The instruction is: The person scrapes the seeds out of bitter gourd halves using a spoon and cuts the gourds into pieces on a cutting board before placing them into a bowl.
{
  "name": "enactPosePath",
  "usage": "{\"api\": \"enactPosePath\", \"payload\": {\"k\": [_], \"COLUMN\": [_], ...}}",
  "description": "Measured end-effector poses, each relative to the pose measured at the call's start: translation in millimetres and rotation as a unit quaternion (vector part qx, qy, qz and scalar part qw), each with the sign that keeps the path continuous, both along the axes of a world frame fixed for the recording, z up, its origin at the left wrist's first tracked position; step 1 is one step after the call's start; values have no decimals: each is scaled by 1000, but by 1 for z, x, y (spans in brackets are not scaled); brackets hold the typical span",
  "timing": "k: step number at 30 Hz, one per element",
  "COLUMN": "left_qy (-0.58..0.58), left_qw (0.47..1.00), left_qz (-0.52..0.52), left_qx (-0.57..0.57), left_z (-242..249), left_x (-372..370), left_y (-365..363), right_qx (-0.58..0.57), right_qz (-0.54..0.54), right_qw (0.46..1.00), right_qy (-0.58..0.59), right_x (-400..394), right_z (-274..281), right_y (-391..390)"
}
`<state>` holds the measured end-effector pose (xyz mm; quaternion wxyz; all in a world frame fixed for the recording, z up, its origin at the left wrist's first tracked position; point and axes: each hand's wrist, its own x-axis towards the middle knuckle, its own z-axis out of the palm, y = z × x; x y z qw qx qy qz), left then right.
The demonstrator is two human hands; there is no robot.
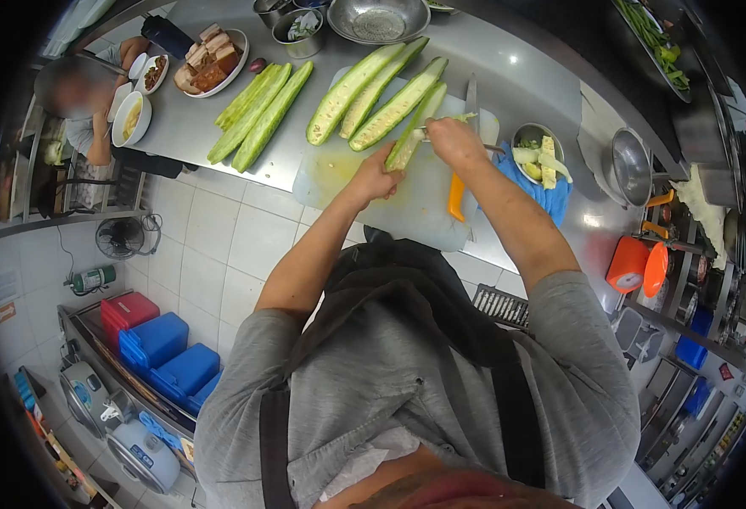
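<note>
My left hand (375,176) is closed around the near end of a halved cucumber (407,142), its cut face turned up. In my right hand (455,140) is a metal spoon (426,133), its tip against the cucumber's cut side; the fist hides most of it. Under both hands lies a pale cutting board (326,182). Several more cucumber halves (373,102) rest at its far edge. A knife with an orange handle (457,197) lies beside my right hand, blade pointing away. Right of it, a metal bowl (517,134) holds pale green scraps.
Whole-looking green cucumber pieces (263,114) lie left of the board. Beyond them are a plate of meat (210,59), a white bowl (131,119) and a large metal bowl (379,19). A blue cloth (551,202) and orange scale (626,265) are rightward. Another person (93,127) is far left.
</note>
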<state>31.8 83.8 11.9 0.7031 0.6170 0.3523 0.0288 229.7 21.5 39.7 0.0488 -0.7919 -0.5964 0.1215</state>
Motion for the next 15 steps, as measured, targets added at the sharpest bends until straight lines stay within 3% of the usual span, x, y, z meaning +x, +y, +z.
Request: {"api": "enactPosePath", "payload": {"k": [5, 11, 13, 14, 15], "left_qy": [48, 131, -9, -5, -79], "left_qw": [997, 982, 997, 997, 993], "left_qz": [2, -47, -11, -10, 81], "left_qx": [62, 129, 78, 78, -33], "left_z": [-9, 15, 11, 7, 5], "left_x": [14, 23, 16, 13, 12], "left_y": [16, 24, 28, 27, 26], "right_qx": [-40, -27, -14, -6, -5], "right_qz": [32, 71, 74, 76, 76], "right_qw": [997, 994, 994, 994, 994], "right_qy": [62, 81, 77, 81, 84], "right_x": [-36, -40, -32, -33, -36], "right_z": [7, 5, 8, 7, 12], "right_y": [-3, -7, 0, -1, 1]}}
